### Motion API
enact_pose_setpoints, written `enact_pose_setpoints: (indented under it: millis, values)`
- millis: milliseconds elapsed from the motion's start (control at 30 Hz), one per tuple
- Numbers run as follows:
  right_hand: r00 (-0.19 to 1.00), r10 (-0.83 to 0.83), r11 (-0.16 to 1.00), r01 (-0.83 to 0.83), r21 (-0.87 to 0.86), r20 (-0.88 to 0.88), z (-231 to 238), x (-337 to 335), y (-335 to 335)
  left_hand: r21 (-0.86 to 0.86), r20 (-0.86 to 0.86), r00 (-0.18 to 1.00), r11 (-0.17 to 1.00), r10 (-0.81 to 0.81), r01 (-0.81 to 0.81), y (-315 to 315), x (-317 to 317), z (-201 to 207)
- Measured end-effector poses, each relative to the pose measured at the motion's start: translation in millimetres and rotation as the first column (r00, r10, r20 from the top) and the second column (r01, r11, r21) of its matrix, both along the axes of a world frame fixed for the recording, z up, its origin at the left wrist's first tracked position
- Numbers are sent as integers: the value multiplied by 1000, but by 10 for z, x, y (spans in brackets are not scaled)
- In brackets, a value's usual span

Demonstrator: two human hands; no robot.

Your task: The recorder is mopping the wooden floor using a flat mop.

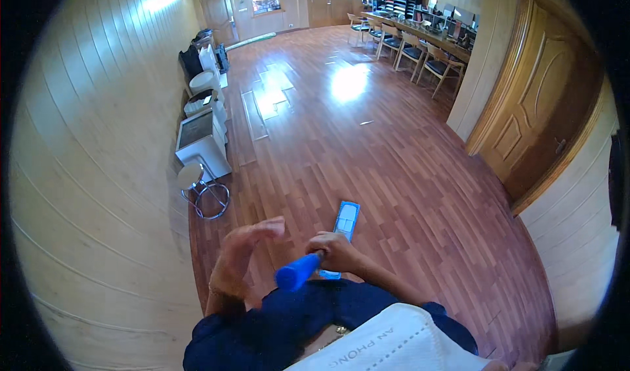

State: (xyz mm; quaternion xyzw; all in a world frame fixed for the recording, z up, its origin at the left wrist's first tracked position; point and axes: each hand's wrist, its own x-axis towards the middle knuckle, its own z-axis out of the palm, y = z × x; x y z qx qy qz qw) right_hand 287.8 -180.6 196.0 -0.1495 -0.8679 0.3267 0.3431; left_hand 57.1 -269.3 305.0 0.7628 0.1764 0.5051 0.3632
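Observation:
My right hand [336, 252] is wrapped round the pole of a flat mop, just below its blue handle grip [298, 272]. The grip's rounded end points up toward me and to the left. Down on the floor lies the mop head [346, 219], a long blue-edged rectangle with a pale grey plate; my right hand and the pole hide its middle. To the left of the grip, my left hand [244, 243] is raised and holds nothing. Its fingers stretch to the right, apart from the mop, and the thumb side is slightly blurred.
Reddish wood flooring [394, 174] spreads ahead. Along the left wall stand a round stool [191, 176] with a metal ring base, a white cabinet [202, 144] and several bins. Chairs [440, 66] line a long desk [420, 30] at far right. A wooden door [541, 102] is on the right.

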Motion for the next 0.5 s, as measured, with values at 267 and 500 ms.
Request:
enact_pose_setpoints:
  millis: [267, 500]
  values:
    - [956, -22, 980, 79, -184, 294, -1568, -145, 409, 490, -8, 993, 867, 115, -96, -180, 356, 489]
    - [944, -237, 961, 262, -84, 230, -1799, -103, 541, 650, 23, 952, 719, 307, -247, 40, 312, 503]
